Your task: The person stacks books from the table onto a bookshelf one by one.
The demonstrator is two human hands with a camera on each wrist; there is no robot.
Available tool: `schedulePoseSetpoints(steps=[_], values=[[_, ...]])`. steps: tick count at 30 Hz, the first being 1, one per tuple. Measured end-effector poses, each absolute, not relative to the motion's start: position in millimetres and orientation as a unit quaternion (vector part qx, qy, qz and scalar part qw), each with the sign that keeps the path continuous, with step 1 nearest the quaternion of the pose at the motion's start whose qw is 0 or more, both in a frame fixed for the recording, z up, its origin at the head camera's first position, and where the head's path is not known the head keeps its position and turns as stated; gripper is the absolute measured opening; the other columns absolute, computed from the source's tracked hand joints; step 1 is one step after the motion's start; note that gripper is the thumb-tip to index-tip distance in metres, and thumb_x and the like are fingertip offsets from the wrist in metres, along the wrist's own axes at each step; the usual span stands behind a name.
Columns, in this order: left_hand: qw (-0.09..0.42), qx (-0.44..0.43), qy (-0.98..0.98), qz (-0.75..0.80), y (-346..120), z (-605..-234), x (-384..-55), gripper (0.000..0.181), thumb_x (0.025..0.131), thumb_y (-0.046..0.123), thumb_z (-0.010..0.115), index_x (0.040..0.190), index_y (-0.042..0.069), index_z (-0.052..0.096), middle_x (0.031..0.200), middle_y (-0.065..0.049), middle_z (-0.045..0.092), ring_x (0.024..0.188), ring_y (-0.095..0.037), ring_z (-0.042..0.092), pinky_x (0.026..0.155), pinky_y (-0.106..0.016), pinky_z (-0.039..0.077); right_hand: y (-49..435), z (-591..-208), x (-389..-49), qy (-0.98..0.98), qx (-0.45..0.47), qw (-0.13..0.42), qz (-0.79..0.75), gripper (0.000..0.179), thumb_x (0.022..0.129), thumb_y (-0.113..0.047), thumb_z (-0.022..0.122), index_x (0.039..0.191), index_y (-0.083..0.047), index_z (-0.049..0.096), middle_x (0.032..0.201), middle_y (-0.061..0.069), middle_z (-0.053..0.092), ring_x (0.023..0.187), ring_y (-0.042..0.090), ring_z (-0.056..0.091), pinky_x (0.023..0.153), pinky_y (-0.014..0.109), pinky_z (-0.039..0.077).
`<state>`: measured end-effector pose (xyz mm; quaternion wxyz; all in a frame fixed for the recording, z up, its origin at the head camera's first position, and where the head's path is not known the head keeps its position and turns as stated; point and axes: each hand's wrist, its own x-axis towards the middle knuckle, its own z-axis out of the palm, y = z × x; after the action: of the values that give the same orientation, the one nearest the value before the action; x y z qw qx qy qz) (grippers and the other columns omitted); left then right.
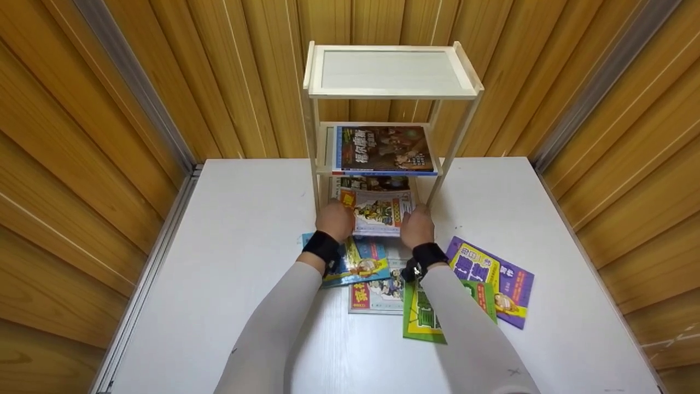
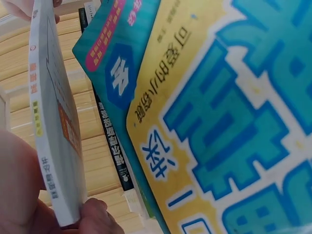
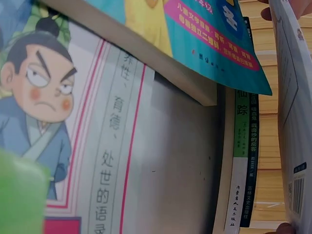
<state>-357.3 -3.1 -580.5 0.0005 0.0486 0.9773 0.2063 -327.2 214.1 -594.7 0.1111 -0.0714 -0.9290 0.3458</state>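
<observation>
Both hands hold a pale paperback book [image 1: 377, 216] with cartoon figures on its cover, at the front of the rack's lowest level. My left hand [image 1: 334, 220] grips its left edge, with a thumb [image 2: 19, 170] on one face and fingertips [image 2: 100, 219] on the other. On the opposite edge, my right hand [image 1: 418, 226] pinches the book; only bits of its fingers [image 3: 285, 228] show in the right wrist view. Behind the held book, another book [image 1: 377, 183] lies low in the white rack [image 1: 313, 131]. Below the hands is a blue book [image 1: 361, 268] on the table.
A dark-covered book [image 1: 388, 148] lies on the middle shelf, under the rack's framed top [image 1: 388, 68]. Closer in, a cartoon-covered book [image 1: 377, 293], a green book [image 1: 424, 323] and a purple book [image 1: 514, 284] overlap on the white table [image 1: 240, 230]. Wood-patterned walls [image 1: 251, 82] enclose it.
</observation>
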Motion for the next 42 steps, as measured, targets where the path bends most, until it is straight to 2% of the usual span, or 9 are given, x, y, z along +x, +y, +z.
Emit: schedulePoseSetpoints(steps=[6, 13, 19, 23, 28, 31, 35, 38, 42], values=[[0.002, 0.094, 0.984, 0.148, -4.4, -577.4, -365.8, 0.036, 0.111, 0.025, 0.052, 0.102, -0.004, 0.072, 0.102, -0.019, 0.073, 0.083, -0.032, 0.072, 0.075, -0.045, 0.063, 210.8, -597.4, -333.4, -0.939, -0.059, 0.138, 0.309, 0.039, 0.108, -0.01, 0.054, 0.131, 0.022, 0.052, 0.124, 0.041, 0.059, 0.113, 0.054, 0.064, 0.095, 0.061, 0.057], [0.025, 0.079, 0.98, 0.182, -4.6, -583.6, -377.2, 0.04, 0.111, 0.026, 0.053, 0.118, -0.011, 0.066, 0.108, -0.021, 0.072, 0.091, -0.034, 0.072, 0.084, -0.046, 0.062, 210.7, -602.7, -335.3, -0.946, -0.059, 0.145, 0.283, 0.035, 0.107, -0.007, 0.056, 0.125, 0.023, 0.055, 0.121, 0.042, 0.059, 0.112, 0.054, 0.063, 0.091, 0.059, 0.059], [-0.005, 0.129, 0.984, 0.119, -4.5, -593.9, -375.3, 0.042, 0.112, 0.025, 0.052, 0.102, -0.01, 0.073, 0.109, -0.023, 0.073, 0.097, -0.038, 0.072, 0.095, -0.048, 0.059, 212.2, -606.3, -335.7, -0.944, -0.068, 0.147, 0.286, 0.036, 0.107, -0.006, 0.056, 0.127, 0.024, 0.052, 0.126, 0.044, 0.055, 0.117, 0.055, 0.061, 0.095, 0.06, 0.058], [-0.017, 0.131, 0.985, 0.107, -4.8, -591.7, -372.0, 0.039, 0.11, 0.025, 0.056, 0.1, -0.008, 0.074, 0.105, -0.021, 0.074, 0.094, -0.037, 0.072, 0.091, -0.048, 0.06, 213.1, -608.8, -335.8, -0.942, -0.074, 0.148, 0.293, 0.037, 0.107, -0.007, 0.055, 0.129, 0.023, 0.051, 0.13, 0.044, 0.052, 0.116, 0.056, 0.061, 0.093, 0.062, 0.058], [0.002, 0.093, 0.986, 0.138, -5.3, -585.6, -367.0, 0.033, 0.106, 0.022, 0.059, 0.115, -0.009, 0.069, 0.107, -0.02, 0.072, 0.093, -0.035, 0.072, 0.085, -0.046, 0.062, 213.6, -608.3, -332.0, -0.939, -0.072, 0.151, 0.3, 0.039, 0.106, -0.009, 0.056, 0.13, 0.021, 0.049, 0.13, 0.043, 0.052, 0.11, 0.057, 0.064, 0.089, 0.064, 0.058], [-0.012, 0.079, 0.988, 0.131, -6.3, -584.9, -361.5, 0.033, 0.106, 0.02, 0.059, 0.119, -0.008, 0.067, 0.106, -0.018, 0.071, 0.092, -0.033, 0.072, 0.081, -0.043, 0.063, 213.8, -606.7, -326.3, -0.941, -0.059, 0.158, 0.294, 0.041, 0.105, -0.01, 0.059, 0.131, 0.021, 0.05, 0.128, 0.043, 0.053, 0.101, 0.057, 0.067, 0.086, 0.064, 0.059], [-0.059, 0.08, 0.991, 0.084, -9.3, -584.0, -349.6, 0.029, 0.105, 0.022, 0.061, 0.111, -0.005, 0.07, 0.097, -0.015, 0.07, 0.085, -0.029, 0.072, 0.07, -0.039, 0.063, 215.1, -604.2, -315.3, -0.952, -0.045, 0.178, 0.244, 0.046, 0.104, -0.018, 0.064, 0.131, 0.019, 0.056, 0.127, 0.042, 0.057, 0.096, 0.056, 0.068, 0.081, 0.064, 0.059], [-0.089, 0.078, 0.991, 0.058, -12.1, -584.0, -338.3, 0.03, 0.105, 0.027, 0.062, 0.105, -0.002, 0.069, 0.087, -0.013, 0.067, 0.075, -0.027, 0.07, 0.061, -0.039, 0.062, 217.9, -602.3, -305.9, -0.961, -0.044, 0.189, 0.199, 0.048, 0.103, -0.024, 0.066, 0.129, 0.015, 0.06, 0.125, 0.04, 0.06, 0.1, 0.055, 0.064, 0.078, 0.065, 0.058], [-0.119, 0.073, 0.99, 0.033, -14.5, -589.3, -321.4, 0.034, 0.105, 0.033, 0.063, 0.101, 0.0, 0.067, 0.085, -0.013, 0.065, 0.072, -0.028, 0.069, 0.062, -0.041, 0.061, 223.9, -601.7, -294.9, -0.962, -0.037, 0.194, 0.186, 0.047, 0.103, -0.027, 0.067, 0.129, 0.011, 0.06, 0.118, 0.035, 0.062, 0.102, 0.053, 0.06, 0.077, 0.064, 0.055]])
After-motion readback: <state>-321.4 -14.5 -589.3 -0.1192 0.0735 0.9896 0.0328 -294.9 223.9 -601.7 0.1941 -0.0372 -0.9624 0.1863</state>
